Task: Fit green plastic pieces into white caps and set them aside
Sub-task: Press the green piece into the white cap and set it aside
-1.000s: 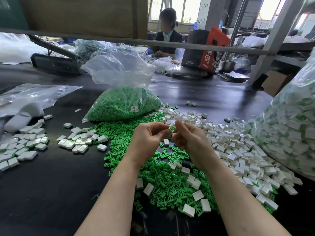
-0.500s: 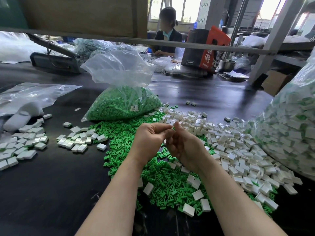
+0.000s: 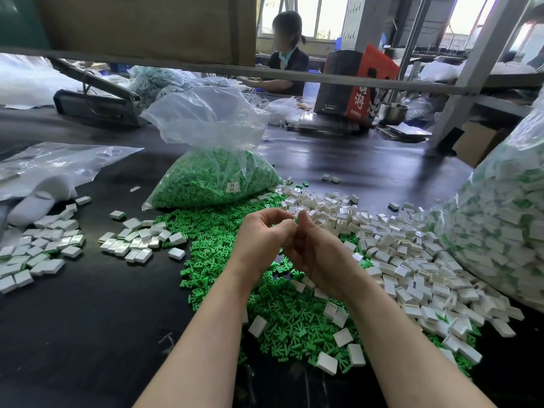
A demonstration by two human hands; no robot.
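Left hand: the left hand (image 3: 260, 240) is raised over the pile, fingers curled, its fingertips (image 3: 290, 217) meeting those of the other hand; a small part seems pinched there, though the hands hide it.
Right hand: the right hand (image 3: 316, 248) is likewise curled, thumb up against the left fingertips; what it holds cannot be told for certain.
Green pieces: the loose heap of small green branched plastic pieces (image 3: 273, 304) lies directly beneath both hands. Judged light, stiff and thin-limbed; best pinched by the stem, not the prongs.
White caps: the small white rectangular plastic caps (image 3: 412, 275) are spread just right of the hands, some lying on the green heap. Judged light, hard, smooth-faced and somewhat slippery; best held by the two long edges, open side up.
Set-aside group: white rectangular caps lying flat in clusters (image 3: 132, 245) sit well left of the hands, probably finished ones.
Green supply: a clear plastic bag of green pieces (image 3: 212, 184) stands beyond the heap.
Large bag: a big clear plastic bag of white-and-green parts (image 3: 500, 231) bulges at far right.
Surface: the dark worktable (image 3: 88, 319) bears everything.
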